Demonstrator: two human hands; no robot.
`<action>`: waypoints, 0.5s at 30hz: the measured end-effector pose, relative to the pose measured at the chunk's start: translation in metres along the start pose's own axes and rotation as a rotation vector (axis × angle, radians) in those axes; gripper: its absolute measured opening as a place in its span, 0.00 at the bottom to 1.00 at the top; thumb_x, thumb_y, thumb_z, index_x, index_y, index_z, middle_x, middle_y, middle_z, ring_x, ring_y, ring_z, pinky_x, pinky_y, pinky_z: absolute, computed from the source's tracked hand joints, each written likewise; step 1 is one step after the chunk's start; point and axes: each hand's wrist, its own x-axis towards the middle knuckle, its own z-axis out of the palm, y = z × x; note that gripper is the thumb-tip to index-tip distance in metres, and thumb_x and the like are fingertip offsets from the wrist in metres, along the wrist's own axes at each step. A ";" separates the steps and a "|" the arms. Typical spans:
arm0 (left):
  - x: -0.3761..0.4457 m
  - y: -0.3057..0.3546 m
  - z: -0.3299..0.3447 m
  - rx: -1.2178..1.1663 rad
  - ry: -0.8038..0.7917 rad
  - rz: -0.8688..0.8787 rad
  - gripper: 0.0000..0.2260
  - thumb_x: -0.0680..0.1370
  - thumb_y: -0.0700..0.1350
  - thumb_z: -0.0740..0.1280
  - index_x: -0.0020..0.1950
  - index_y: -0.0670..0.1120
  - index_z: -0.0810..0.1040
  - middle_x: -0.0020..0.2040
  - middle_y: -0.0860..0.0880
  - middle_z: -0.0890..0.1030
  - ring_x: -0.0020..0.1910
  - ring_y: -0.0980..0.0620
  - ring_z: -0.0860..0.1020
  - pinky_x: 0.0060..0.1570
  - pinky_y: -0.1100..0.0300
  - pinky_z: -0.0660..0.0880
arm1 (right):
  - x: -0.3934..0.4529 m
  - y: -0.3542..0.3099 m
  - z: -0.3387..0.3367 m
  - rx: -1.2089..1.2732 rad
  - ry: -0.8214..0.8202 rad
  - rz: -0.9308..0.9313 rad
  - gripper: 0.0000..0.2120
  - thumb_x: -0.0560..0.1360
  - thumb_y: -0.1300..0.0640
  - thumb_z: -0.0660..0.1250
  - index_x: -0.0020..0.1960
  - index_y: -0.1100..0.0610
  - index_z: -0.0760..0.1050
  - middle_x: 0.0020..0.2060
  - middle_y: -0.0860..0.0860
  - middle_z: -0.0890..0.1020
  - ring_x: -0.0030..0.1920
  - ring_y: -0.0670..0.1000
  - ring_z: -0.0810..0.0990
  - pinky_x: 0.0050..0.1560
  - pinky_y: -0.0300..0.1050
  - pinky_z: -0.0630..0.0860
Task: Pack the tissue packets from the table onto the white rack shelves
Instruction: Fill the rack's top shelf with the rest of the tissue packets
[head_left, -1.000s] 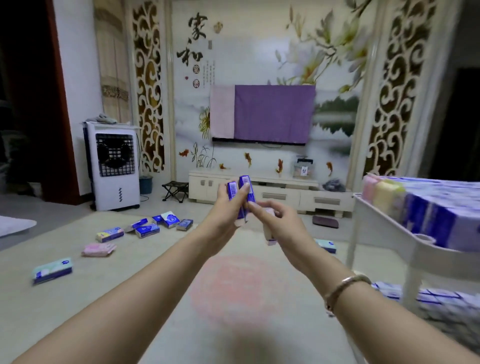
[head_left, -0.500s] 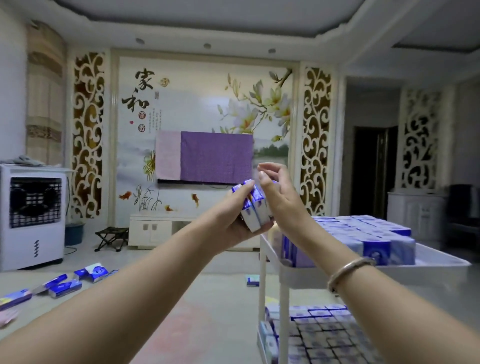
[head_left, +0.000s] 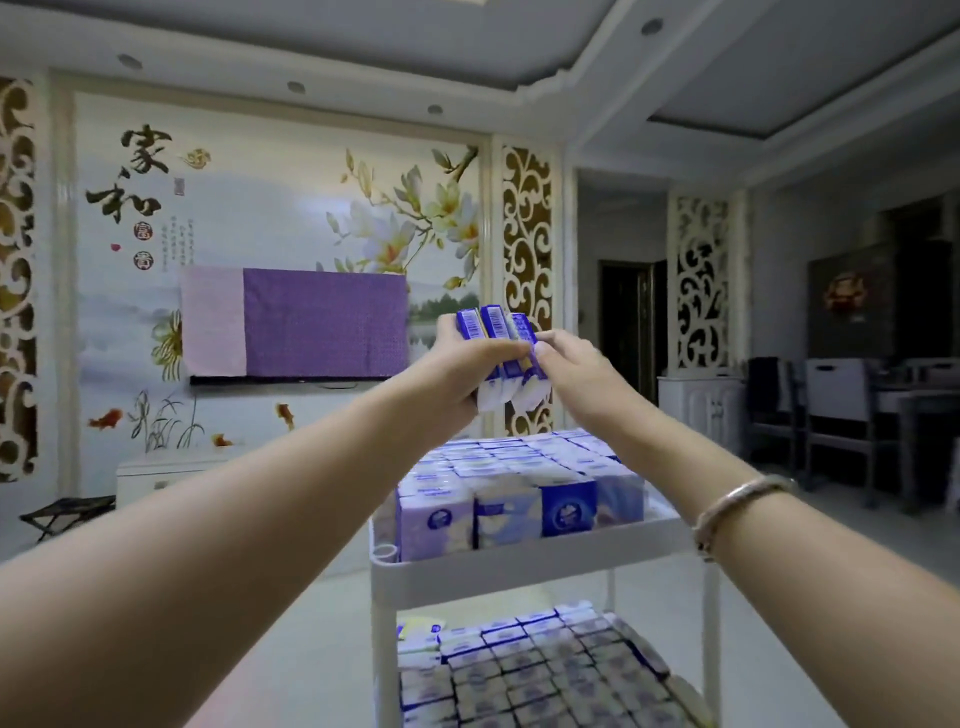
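Three blue-and-white tissue packets (head_left: 493, 327) stand side by side, held up at chest height in front of me. My left hand (head_left: 457, 371) grips them from the left and below. My right hand (head_left: 569, 364) pinches the rightmost packet with thumb and fingertips. Directly below stands the white rack (head_left: 524, 564). Its top shelf is packed with several rows of upright tissue packets (head_left: 514, 488). The lower shelf (head_left: 535, 670) is also filled with packets.
A TV under a purple cloth (head_left: 296, 322) hangs on the mural wall, above a low white cabinet (head_left: 166, 475). A small folding stool (head_left: 67, 512) stands at the left. Dark chairs and a table (head_left: 852, 410) stand at the right.
My view has swung right and upward, from the floor with scattered packets to the rack. Both hands carried the packets along and now hold them above the rack's top shelf.
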 end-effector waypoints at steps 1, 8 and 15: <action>0.004 -0.003 0.012 0.014 0.019 0.007 0.23 0.74 0.34 0.70 0.63 0.44 0.62 0.51 0.40 0.77 0.40 0.50 0.80 0.33 0.59 0.81 | 0.000 0.006 -0.010 0.011 -0.002 0.017 0.11 0.82 0.55 0.53 0.59 0.51 0.73 0.51 0.50 0.80 0.52 0.48 0.77 0.56 0.40 0.74; 0.022 -0.015 0.087 -0.076 -0.147 -0.154 0.26 0.79 0.59 0.59 0.68 0.39 0.67 0.45 0.42 0.79 0.37 0.53 0.82 0.31 0.61 0.80 | -0.016 0.035 -0.075 0.254 -0.134 0.202 0.15 0.68 0.45 0.66 0.49 0.52 0.77 0.41 0.49 0.85 0.47 0.51 0.80 0.55 0.47 0.73; 0.020 -0.036 0.096 0.187 -0.401 -0.224 0.22 0.82 0.57 0.52 0.61 0.42 0.73 0.58 0.47 0.80 0.60 0.46 0.75 0.62 0.55 0.68 | -0.028 0.067 -0.104 0.392 -0.120 0.327 0.07 0.59 0.65 0.62 0.36 0.58 0.74 0.33 0.54 0.80 0.37 0.52 0.80 0.51 0.49 0.79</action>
